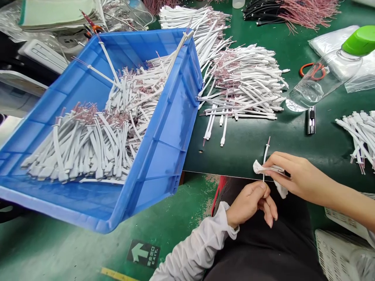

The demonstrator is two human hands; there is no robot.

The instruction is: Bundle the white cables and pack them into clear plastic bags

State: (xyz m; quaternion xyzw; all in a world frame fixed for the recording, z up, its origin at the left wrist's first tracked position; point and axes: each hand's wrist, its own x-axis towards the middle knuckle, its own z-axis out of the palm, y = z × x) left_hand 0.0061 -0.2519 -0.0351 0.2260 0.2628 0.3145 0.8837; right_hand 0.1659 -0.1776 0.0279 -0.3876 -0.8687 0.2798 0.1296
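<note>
At the table's front edge, my left hand (252,201) pinches the lower end of a short white cable (266,153) between thumb and forefinger. The cable stands nearly upright, with thin reddish wires at its top end. My right hand (295,175) is closed on a white cloth or tissue (258,167), folded around the middle of that cable. One corner of the cloth hangs down below the fingers. To the left, a blue bin (175,136) holds many similar white cables (88,148). Another heap of white cables (252,78) lies on the green table behind my hands.
A clear bottle with a green cap (325,78) leans over the table at the right, near orange-handled scissors (313,72) and a small black-and-silver object (311,121). More white cables (361,134) lie at the right edge. Black cables with red wires (293,11) sit farther back.
</note>
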